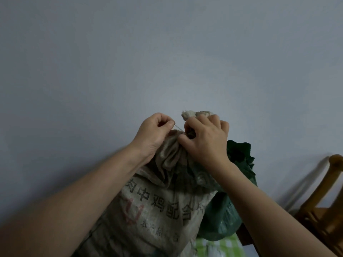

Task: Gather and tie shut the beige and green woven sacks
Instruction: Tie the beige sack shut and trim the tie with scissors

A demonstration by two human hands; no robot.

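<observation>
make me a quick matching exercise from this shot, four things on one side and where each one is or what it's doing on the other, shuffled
Things
1. left hand
2. right hand
3. green sack
4. wooden chair

Places or states
A. stands at the right edge of the view, by the wall
B. pinches a thin string pulled taut
C. sits behind and to the right of the beige sack
D. grips the gathered neck of the beige sack

Pairs: 1-B, 2-D, 3-C, 4-A

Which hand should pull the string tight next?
Left. The left hand already pinches the string, while the right hand grips the beige sack by its gathered neck.
</observation>
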